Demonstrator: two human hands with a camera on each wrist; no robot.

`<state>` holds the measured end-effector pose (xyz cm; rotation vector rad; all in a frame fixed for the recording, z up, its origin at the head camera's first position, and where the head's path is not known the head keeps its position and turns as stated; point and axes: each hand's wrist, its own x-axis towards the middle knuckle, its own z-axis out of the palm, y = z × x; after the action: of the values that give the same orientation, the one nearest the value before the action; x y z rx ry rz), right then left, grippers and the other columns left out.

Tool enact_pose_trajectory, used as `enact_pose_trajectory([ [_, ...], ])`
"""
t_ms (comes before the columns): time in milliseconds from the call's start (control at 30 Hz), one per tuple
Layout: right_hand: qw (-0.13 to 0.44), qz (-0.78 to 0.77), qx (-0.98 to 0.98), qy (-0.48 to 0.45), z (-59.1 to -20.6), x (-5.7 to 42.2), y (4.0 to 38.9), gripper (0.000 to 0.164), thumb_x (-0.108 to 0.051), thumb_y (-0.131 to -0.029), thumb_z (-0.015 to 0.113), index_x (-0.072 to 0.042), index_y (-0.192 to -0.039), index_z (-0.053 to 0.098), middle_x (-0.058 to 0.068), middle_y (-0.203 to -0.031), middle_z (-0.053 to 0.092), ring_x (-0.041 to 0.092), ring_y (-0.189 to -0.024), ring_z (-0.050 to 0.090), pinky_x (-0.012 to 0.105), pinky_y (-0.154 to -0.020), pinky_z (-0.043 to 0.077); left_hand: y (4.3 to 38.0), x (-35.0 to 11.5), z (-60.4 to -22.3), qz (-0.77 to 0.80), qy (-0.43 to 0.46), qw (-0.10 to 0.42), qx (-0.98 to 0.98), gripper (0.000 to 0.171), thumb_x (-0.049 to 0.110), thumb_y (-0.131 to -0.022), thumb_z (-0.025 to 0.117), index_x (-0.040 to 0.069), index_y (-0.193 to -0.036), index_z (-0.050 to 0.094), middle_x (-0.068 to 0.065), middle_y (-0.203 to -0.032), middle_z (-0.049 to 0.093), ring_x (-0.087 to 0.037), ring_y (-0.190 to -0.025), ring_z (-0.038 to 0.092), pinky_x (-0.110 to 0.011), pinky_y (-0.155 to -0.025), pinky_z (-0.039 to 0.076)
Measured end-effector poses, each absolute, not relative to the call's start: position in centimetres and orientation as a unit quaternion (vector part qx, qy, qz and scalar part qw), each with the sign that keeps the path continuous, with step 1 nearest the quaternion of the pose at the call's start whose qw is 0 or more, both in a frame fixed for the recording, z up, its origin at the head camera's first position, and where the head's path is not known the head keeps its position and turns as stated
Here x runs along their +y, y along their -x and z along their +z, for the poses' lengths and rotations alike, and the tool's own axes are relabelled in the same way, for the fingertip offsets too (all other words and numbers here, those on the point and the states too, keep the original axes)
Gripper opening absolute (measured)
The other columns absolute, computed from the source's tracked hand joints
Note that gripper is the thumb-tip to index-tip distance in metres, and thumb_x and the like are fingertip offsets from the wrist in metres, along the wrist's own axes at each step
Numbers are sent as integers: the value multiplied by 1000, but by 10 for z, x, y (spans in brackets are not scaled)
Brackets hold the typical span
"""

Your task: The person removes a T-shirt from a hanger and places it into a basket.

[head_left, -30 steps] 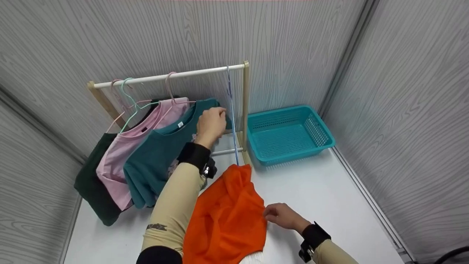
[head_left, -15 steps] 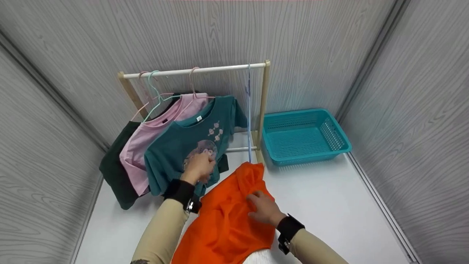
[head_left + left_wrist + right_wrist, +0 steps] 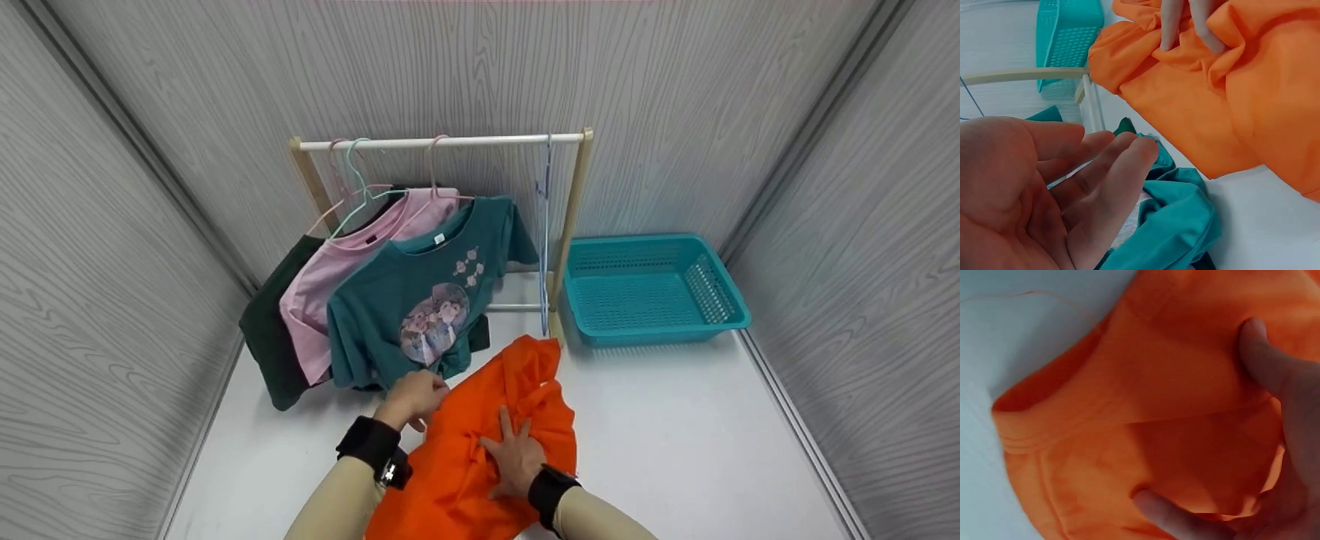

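Observation:
An orange garment point(image 3: 465, 457) lies rumpled on the white table in the head view. My right hand point(image 3: 516, 454) rests on it with fingers spread. In the right wrist view, that hand's thumb and a finger point(image 3: 1168, 512) touch the cloth beside a stitched, open hem. Just past the garment's left edge is my left hand point(image 3: 412, 397), near the bottom of a hanging teal T-shirt point(image 3: 375, 300). The left wrist view shows this hand point(image 3: 1061, 185) palm-side, fingers loosely bent and nothing in them.
A clothes rack point(image 3: 495, 141) holds the teal T-shirt, a pink shirt point(image 3: 307, 300) and a dark green garment point(image 3: 274, 352) on hangers. A bare blue hanger point(image 3: 545, 247) hangs at its right end. Beside the rack stands a teal basket point(image 3: 656, 337). Grey panels enclose the table.
My left hand has come down from the teal T-shirt's shoulder to beside the orange garment. My right hand has moved from the garment's right edge onto its middle. The head view has shifted.

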<state>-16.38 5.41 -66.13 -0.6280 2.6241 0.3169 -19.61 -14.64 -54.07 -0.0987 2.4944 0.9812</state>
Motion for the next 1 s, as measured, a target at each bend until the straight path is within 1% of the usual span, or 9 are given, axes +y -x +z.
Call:
enact_pose_trajectory([
  [100, 178, 110, 947, 242, -662, 59, 162, 82, -73, -67, 72, -45, -139, 46, 10, -158, 26, 41, -131, 44, 34, -71, 59, 192, -147, -542, 364, 34, 231, 902, 22, 20, -100, 52, 9, -107, 70, -12, -86, 67, -31, -70, 71, -32, -48, 56],
  [267, 103, 101, 954, 262, -660, 72, 161, 29, -37, -83, 73, -23, -109, 71, 11, -126, 50, 33, -104, 54, 34, -62, 58, 187, -148, -546, 370, 27, 238, 898, 22, 20, -98, 53, 9, -107, 69, -10, -82, 66, -27, -66, 70, -34, -49, 57],
  [367, 55, 96, 958, 265, -660, 82, 163, 13, -24, -85, 70, -14, -94, 72, 8, -104, 54, 29, -86, 55, 32, -62, 58, 183, -149, -549, 374, 26, 245, 894, 23, 20, -98, 53, 8, -109, 68, -11, -85, 67, -27, -66, 71, -35, -50, 57],
  [467, 33, 44, 963, 263, -663, 94, 166, 4, -13, -85, 70, -11, -86, 69, 5, -88, 56, 26, -76, 58, 32, -64, 57, 178, -148, -550, 393, 27, 258, 882, 25, 21, -99, 52, 7, -113, 68, -14, -90, 68, -28, -69, 71, -36, -53, 58],
  [567, 42, -59, 963, 260, -663, 108, 171, 12, 0, -80, 70, -10, -80, 65, 3, -77, 56, 22, -68, 58, 32, -64, 55, 174, -147, -549, 415, 23, 271, 868, 27, 22, -99, 52, 7, -115, 67, -13, -91, 68, -28, -71, 72, -38, -55, 59],
  [667, 88, -160, 952, 246, -658, 121, 178, 20, 7, -77, 67, -11, -82, 63, 0, -75, 54, 17, -67, 51, 31, -66, 49, 170, -147, -548, 429, 17, 275, 860, 29, 24, -99, 52, 7, -117, 67, -10, -90, 68, -27, -71, 72, -39, -56, 59],
  [833, 152, -232, 938, 208, -636, 140, 192, 36, 11, -82, 58, -15, -107, 60, 4, -92, 58, 21, -80, 51, 39, -78, 48, 168, -147, -549, 427, 16, 277, 860, 30, 24, -100, 51, 6, -121, 64, -10, -93, 69, -29, -75, 72, -38, -57, 59],
  [900, 149, -241, 938, 198, -623, 147, 197, 45, 11, -83, 55, -17, -117, 58, 7, -103, 59, 24, -87, 53, 44, -84, 50, 168, -148, -550, 425, 19, 279, 861, 31, 24, -101, 51, 7, -123, 63, -11, -96, 69, -27, -75, 72, -38, -58, 59],
  [1000, 116, -257, 940, 193, -598, 157, 208, 47, 12, -82, 53, -19, -116, 65, 9, -107, 62, 27, -92, 57, 48, -89, 51, 167, -149, -549, 422, 24, 279, 862, 32, 25, -101, 51, 7, -125, 62, -12, -97, 69, -25, -75, 71, -38, -59, 59],
])
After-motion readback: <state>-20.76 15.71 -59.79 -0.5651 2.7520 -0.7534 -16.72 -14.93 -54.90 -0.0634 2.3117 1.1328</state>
